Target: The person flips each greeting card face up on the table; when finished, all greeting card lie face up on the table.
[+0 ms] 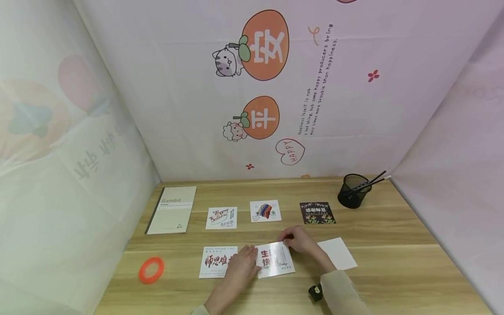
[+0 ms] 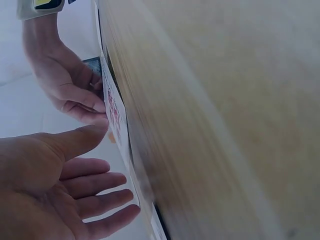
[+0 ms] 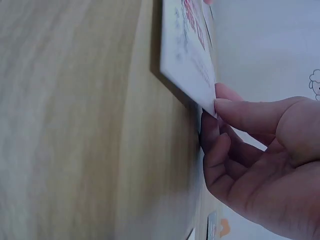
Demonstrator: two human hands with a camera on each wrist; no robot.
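A white card with red characters (image 1: pixel 271 261) lies tilted slightly over the wooden table, its near edge raised a little in the right wrist view. My right hand (image 1: pixel 300 240) pinches its far right corner, thumb (image 3: pixel 240 112) on the printed face and fingers beneath. At the card's left edge is my left hand (image 1: pixel 243 264), its fingers (image 2: pixel 102 185) loosely extended and spread, thumb tip close to the card. This hand also covers the right end of another white card with red brush writing (image 1: pixel 214 261).
Three small printed cards form a row behind: a birthday card (image 1: pixel 221 218), a cartoon card (image 1: pixel 266 211) and a dark card (image 1: pixel 317 213). A notebook (image 1: pixel 171 210) and red ring (image 1: pixel 151 270) are left. A blank white card (image 1: pixel 338 253) and mesh pen holder (image 1: pixel 351 197) are right.
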